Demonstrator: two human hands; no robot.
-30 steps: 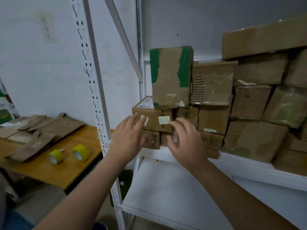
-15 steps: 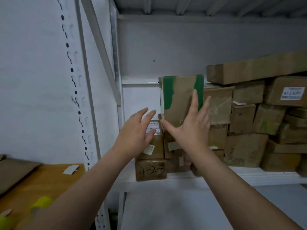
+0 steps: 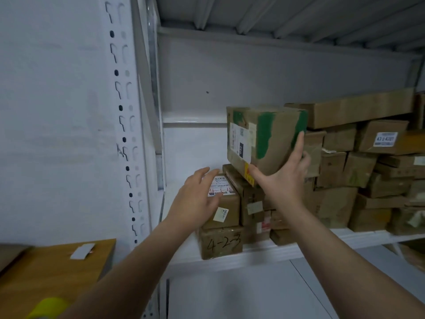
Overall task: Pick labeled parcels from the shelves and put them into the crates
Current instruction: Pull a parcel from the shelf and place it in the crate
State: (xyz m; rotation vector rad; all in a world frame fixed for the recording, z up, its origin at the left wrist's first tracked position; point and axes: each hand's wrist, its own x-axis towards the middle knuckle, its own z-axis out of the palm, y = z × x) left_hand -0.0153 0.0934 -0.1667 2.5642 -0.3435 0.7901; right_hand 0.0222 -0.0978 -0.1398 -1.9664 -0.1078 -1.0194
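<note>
1. My right hand (image 3: pixel 282 178) clamps the green-taped parcel (image 3: pixel 264 137), thumb under its near corner, holding it tilted above the stacked boxes (image 3: pixel 220 242) at the shelf's (image 3: pixel 264 254) left end.
2. My left hand (image 3: pixel 197 199) hangs spread and empty, ready to steady its left side.

White metal shelf (image 3: pixel 264 251) bearing stacked brown cardboard parcels (image 3: pixel 333 203), front-left box (image 3: pixel 220 244) marked 4-2-3.

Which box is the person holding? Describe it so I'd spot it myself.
Look at the white shelf crowded with brown boxes. At the pile's left end, the right hand holds one tilted box. Only it has green bands.
</note>
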